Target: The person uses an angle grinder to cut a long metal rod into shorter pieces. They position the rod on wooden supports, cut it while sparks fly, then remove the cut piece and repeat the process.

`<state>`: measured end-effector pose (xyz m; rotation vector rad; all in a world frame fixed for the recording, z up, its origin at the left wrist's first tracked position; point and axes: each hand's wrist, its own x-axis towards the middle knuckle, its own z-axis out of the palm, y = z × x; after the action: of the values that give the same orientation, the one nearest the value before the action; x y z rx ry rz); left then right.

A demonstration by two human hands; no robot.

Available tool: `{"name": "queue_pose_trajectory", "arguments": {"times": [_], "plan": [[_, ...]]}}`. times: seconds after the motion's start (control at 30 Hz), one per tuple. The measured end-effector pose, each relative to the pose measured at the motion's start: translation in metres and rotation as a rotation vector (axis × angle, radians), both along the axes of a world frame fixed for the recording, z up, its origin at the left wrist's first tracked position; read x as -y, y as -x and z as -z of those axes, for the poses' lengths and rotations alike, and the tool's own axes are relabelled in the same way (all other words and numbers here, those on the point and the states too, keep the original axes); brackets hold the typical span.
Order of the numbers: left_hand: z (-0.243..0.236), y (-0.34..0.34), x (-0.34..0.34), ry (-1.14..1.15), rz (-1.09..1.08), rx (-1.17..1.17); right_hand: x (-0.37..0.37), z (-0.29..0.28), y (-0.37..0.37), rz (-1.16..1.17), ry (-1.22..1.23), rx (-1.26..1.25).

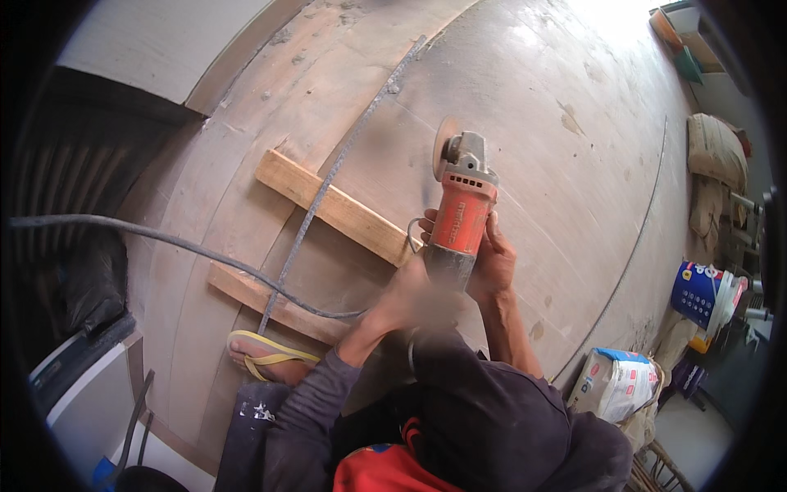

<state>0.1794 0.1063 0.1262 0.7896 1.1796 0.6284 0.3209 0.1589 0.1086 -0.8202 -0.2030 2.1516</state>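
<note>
Both hands are wrapped around a red angle grinder with a grey gear head, pointed away from me. Its thin disc stands on edge at the left side of the head. My left hand grips the dark rear part of the body, its fingers partly blurred. Around the red housing from the right and below closes my right hand. Left of the grinder, apart from the disc, a ribbed steel bar lies slantwise across two wooden battens, the farther batten and the nearer batten.
A foot in a yellow flip-flop rests by the bar's near end. A black cable runs in from the left. Another thin bar lies to the right. A blue and white bucket and a printed sack stand along the right side.
</note>
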Motion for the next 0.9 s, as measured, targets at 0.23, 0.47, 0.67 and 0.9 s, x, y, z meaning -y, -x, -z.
{"name": "queue_pose_trajectory", "arguments": {"times": [0.23, 0.47, 0.67, 0.9], "plan": [[-0.005, -0.005, 0.003, -0.009, 0.014, -0.088, 0.003, 0.013, -0.009, 0.067, -0.009, -0.002], [-0.01, -0.022, 0.006, 0.014, 0.056, -0.216, 0.001, 0.005, -0.014, 0.082, 0.0, 0.062], [-0.009, -0.021, 0.003, 0.041, 0.118, -0.251, 0.001, 0.004, -0.012, 0.083, -0.073, 0.038], [0.006, -0.011, 0.011, -0.079, -0.034, -0.027, -0.007, 0.0, -0.005, -0.011, -0.105, 0.072]]}}
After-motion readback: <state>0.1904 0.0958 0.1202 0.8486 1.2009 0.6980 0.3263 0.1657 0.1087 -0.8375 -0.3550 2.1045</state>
